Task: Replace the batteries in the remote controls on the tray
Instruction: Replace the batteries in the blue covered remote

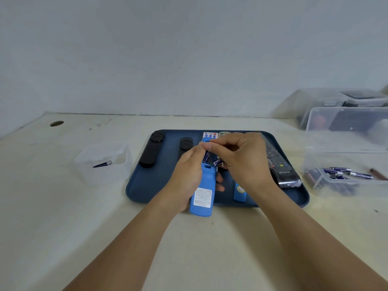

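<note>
My left hand (pixel 186 177) grips a blue remote (pixel 202 196) face down over the front of the dark blue tray (pixel 147 185), its battery bay open. A blue-and-silver battery (pixel 207 156) lies in the bay. My right hand (pixel 241 160) pinches a second battery (pixel 217 161) just above the bay. The remote's blue cover (pixel 239 193) lies on the tray under my right wrist. On the tray also lie two black remotes (pixel 151 150) (pixel 185 144) at the left, a black wrapped remote (pixel 281 166) at the right, and white remotes (pixel 210 135) at the back.
A small clear tub (pixel 105 162) left of the tray holds one battery (pixel 102 164). At the right a clear box (pixel 344 175) holds several batteries (pixel 348 173). More clear plastic boxes (pixel 336 106) stand behind it. A round hole (pixel 56 123) is in the table's far left.
</note>
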Demonstrator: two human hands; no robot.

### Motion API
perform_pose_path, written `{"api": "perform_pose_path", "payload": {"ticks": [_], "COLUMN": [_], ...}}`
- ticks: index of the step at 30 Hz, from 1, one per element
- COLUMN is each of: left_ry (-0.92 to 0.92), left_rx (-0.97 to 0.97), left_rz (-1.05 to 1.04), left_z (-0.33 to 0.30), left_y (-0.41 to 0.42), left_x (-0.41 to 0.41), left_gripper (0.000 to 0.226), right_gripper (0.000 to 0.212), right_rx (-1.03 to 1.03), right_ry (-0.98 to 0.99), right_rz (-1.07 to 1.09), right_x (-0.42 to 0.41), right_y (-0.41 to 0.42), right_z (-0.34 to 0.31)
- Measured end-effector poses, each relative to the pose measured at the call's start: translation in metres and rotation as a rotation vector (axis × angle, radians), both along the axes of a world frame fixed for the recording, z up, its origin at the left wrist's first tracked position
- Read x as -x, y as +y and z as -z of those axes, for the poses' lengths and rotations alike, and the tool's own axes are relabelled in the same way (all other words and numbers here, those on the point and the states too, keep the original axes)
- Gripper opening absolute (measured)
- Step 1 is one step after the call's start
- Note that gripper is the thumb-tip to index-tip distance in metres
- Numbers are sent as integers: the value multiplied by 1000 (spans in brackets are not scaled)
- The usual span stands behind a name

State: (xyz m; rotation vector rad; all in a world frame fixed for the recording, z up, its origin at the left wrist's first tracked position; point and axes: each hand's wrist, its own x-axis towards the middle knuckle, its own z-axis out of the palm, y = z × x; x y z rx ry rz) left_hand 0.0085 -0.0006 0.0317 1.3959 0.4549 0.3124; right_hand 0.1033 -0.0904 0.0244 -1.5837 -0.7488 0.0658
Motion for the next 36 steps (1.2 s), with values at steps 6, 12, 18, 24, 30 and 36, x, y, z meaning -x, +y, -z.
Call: {"api": "perform_pose_path", "payload": {"ticks": [6, 12, 18, 24, 30, 36], "left_ry": [-7, 28, -14, -48, -67, -71], "left_rx": [26, 127, 151, 107, 49, -52], "left_rz": [8, -12, -46, -16, -10, -57], "left_z": [2, -2, 2, 6, 9, 10], "left_y": [3, 2, 8, 5, 5, 7], "left_x": [0, 0, -2, -4, -5, -5], "left_gripper": [45, 55, 50, 37, 29, 25], "right_gripper": [9, 7, 15, 26, 27, 24], "right_rx": [79, 61, -11, -141, -143, -199], "right_ry": [-223, -116, 115, 692, 775, 718], "right_rz": [60, -38, -198, -62, -163, -232], "right_x": [5, 9, 6, -4, -7, -9], "right_y": [3, 2, -1, -1, 0, -5], "right_z": [4, -1, -5, 1, 1, -7]}}
